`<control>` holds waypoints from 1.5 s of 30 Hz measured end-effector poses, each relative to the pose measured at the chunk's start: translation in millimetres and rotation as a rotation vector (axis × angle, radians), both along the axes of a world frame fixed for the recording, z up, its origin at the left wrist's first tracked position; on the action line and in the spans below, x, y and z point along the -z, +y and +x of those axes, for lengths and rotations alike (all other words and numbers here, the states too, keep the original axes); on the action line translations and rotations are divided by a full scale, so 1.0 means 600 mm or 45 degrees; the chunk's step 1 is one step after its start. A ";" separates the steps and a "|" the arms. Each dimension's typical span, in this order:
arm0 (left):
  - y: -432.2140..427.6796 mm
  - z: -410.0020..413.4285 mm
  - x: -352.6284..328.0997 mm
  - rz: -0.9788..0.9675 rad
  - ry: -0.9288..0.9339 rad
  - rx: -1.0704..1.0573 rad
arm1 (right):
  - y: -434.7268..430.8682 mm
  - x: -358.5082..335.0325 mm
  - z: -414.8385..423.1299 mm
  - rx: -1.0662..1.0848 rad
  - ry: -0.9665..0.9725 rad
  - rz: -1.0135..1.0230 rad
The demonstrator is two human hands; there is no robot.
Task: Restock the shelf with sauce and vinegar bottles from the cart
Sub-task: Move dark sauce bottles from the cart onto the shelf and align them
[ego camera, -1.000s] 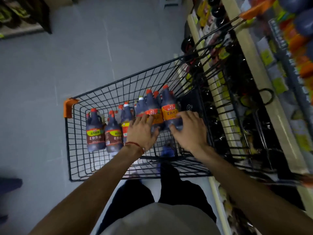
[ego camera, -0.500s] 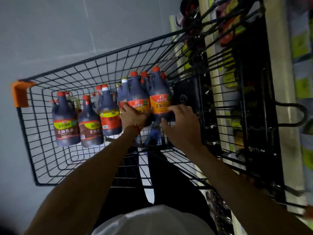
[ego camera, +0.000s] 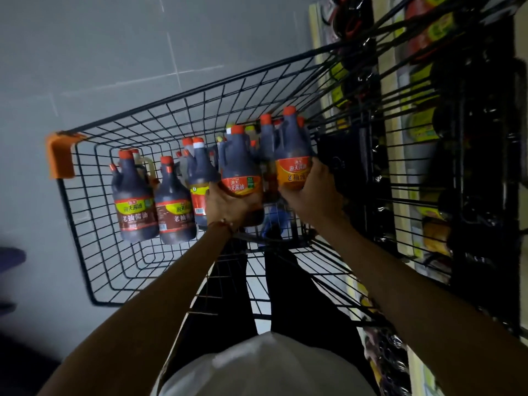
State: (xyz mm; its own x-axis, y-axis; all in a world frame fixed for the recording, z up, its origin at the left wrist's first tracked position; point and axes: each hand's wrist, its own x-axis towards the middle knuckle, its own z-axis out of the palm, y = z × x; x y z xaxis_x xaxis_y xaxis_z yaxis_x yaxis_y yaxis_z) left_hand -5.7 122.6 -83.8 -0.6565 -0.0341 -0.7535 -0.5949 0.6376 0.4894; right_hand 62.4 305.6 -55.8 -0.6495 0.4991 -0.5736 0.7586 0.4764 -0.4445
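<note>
The left hand (ego camera: 228, 204) wraps the lower body of a red-label bottle (ego camera: 241, 167), fingers curled round it and thumb at the label's left edge. A red bracelet (ego camera: 221, 224) circles that wrist. The right hand (ego camera: 311, 192) grasps an orange-label bottle (ego camera: 293, 155) the same way, fingers lying over the right part of the label. The two held bottles are upright, side by side, inside the cart (ego camera: 200, 95) toward its right wall. Whether either is off the cart floor cannot be told. Both are dark with orange-red caps. More caps show between and behind them, one of them on a taller neck (ego camera: 265, 119).

Just left of the left hand stands a bottle with a red and green label (ego camera: 200, 181). Further left, two green-label bottles (ego camera: 134, 201) (ego camera: 175, 212) stand upright and touching, near the cart's left wall.

The cart is black wire with an orange bumper (ego camera: 60, 155) on its far left corner. A blue shape (ego camera: 274, 221) shows through the wire below the hands, too blurred to name.

Right of the cart runs the shelf (ego camera: 317, 38), its boards pale, with dark bottles and yellow-green labels seen through the wire. Left of the cart lies grey floor (ego camera: 85, 52). The person's white top (ego camera: 265, 367) fills the near edge.
</note>
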 end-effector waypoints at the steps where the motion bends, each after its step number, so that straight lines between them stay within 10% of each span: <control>1: -0.006 -0.001 -0.004 0.004 0.000 -0.001 | -0.001 0.011 -0.008 0.074 -0.018 -0.039; 19: -0.041 -0.022 -0.090 0.302 0.170 0.181 | -0.055 -0.055 0.045 0.688 0.296 -0.252; 45: 0.080 0.184 -0.329 1.028 0.233 0.938 | -0.129 -0.329 0.391 1.224 0.945 0.143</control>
State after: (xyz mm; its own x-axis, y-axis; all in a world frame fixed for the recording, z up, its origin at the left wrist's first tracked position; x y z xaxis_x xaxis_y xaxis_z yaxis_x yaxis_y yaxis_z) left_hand 104.8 170.4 113.5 -0.4181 0.8680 -0.2679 -0.0773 0.2598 0.9626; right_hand 297.3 228.1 141.4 -0.1394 0.9799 -0.1429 0.4028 -0.0757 -0.9122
